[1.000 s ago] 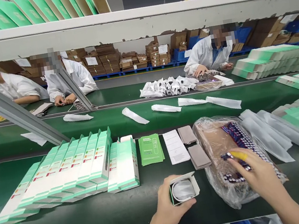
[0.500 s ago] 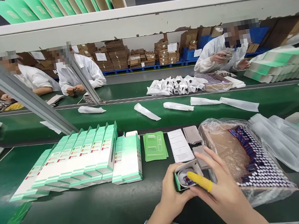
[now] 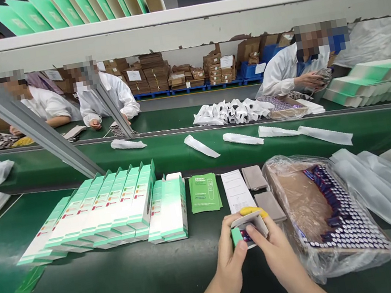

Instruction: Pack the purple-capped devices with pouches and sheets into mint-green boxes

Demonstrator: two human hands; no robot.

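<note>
A small white-and-green carton is held up in front of me, its open end facing my way. My left hand is closed round its left side, thumb by the green flap. My right hand grips the right side, with the thumb at the opening and a yellow finger cot on a finger behind the top flap. Dark purple batteries show partly inside; the rest of the contents is hidden. Just beyond lie a printed white leaflet and grey folded pouches.
Right of my hands is a plastic-lined box of batteries. Green booklets and rows of white-green cartons stand left. White sleeves lie on the green conveyor. Co-workers sit opposite, below a shelf.
My right fingers have moved from over the carton's opening to its flap and right side, the thumb now at the opening. The conveyor's white sleeves have shifted right.
</note>
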